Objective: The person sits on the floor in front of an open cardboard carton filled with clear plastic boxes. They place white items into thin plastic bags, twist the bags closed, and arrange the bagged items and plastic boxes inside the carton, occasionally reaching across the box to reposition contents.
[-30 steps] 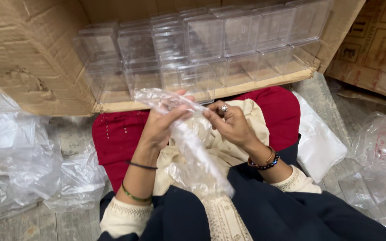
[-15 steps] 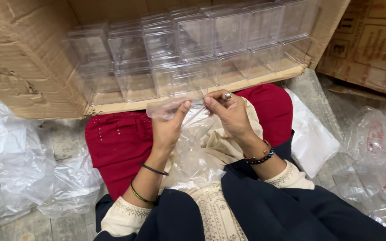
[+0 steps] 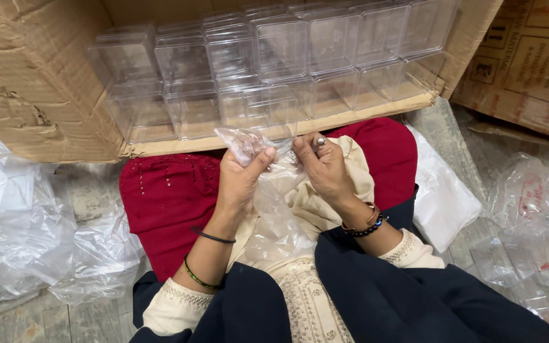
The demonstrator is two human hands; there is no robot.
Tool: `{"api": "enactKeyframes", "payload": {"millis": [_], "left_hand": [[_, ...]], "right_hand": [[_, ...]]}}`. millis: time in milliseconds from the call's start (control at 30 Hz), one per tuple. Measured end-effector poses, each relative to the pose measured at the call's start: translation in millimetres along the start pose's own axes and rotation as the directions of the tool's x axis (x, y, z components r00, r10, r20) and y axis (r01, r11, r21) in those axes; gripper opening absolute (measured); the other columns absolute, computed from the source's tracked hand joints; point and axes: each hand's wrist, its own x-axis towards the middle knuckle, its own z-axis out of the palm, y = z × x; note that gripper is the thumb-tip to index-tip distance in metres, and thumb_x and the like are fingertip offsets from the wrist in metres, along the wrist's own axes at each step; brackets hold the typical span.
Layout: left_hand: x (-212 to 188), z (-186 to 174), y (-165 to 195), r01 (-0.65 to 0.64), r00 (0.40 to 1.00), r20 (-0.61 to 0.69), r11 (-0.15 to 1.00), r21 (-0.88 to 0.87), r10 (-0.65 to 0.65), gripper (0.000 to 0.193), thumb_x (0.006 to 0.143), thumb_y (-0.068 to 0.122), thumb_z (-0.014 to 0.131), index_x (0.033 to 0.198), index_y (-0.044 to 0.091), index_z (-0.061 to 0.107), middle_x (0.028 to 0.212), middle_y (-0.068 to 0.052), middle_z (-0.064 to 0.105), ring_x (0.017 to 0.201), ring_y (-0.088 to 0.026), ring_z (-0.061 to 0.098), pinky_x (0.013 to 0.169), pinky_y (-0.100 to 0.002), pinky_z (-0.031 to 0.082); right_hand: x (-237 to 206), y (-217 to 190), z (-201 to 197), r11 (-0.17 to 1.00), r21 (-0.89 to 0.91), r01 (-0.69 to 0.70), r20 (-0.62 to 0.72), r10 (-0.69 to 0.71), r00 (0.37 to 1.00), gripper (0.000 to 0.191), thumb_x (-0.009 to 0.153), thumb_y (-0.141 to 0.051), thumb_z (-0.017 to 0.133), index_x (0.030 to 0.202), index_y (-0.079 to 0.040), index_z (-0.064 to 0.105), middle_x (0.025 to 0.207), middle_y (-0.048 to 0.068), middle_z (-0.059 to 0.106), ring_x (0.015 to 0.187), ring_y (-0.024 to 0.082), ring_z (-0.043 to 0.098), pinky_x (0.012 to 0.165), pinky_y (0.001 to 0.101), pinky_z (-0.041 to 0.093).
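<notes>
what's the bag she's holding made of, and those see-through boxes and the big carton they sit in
Thin clear bag: looks like soft plastic film, glossy and crinkled, with the cloth behind showing through; both hands pinch its top edge. Square see-through boxes: seemingly rigid clear plastic, with sharp straight edges and bright glare. Large brown carton: corrugated cardboard, matte, creased, with a fluted cut edge along the front.

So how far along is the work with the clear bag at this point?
Done: rows of clear plastic boxes already stand stacked in the cardboard carton. In hand: left hand and right hand pinch the top of a clear plastic bag over the lap. Left: more crumpled bags lie on the floor.
</notes>
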Motion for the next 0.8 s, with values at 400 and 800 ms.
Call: {"api": "enactKeyframes", "payload": {"millis": [400, 800], "left_hand": [[-9, 8, 10, -0.037, 0.990, -0.134, 0.992, 0.124, 0.053, 0.014, 0.087, 0.016, 0.081, 0.092, 0.005, 0.074, 0.087, 0.002, 0.072, 0.079, -0.006, 0.064, 0.072, -0.023, 0.052], [-11, 2, -4, -0.095, 0.975, -0.164, 0.952, 0.290, 0.147, 0.040, 0.109, 0.027, 0.066, 0.075, 0.008, 0.055, 0.067, 0.005, 0.050, 0.059, -0.005, 0.044, 0.052, -0.025, 0.034]], "right_hand": [[-1, 7, 2, 0.969, 0.197, -0.150, 0.073, 0.139, 0.988, 0.012, 0.098, -0.011, 0.066, 0.107, -0.003, 0.067, 0.094, -0.001, 0.070, 0.085, 0.005, 0.062, 0.079, 0.0213, 0.052], [-1, 13, 1, 0.937, 0.314, -0.155, 0.062, 0.142, 0.988, 0.007, 0.100, -0.009, 0.070, 0.101, -0.001, 0.070, 0.086, 0.004, 0.070, 0.075, 0.010, 0.061, 0.069, 0.0260, 0.051]]}}
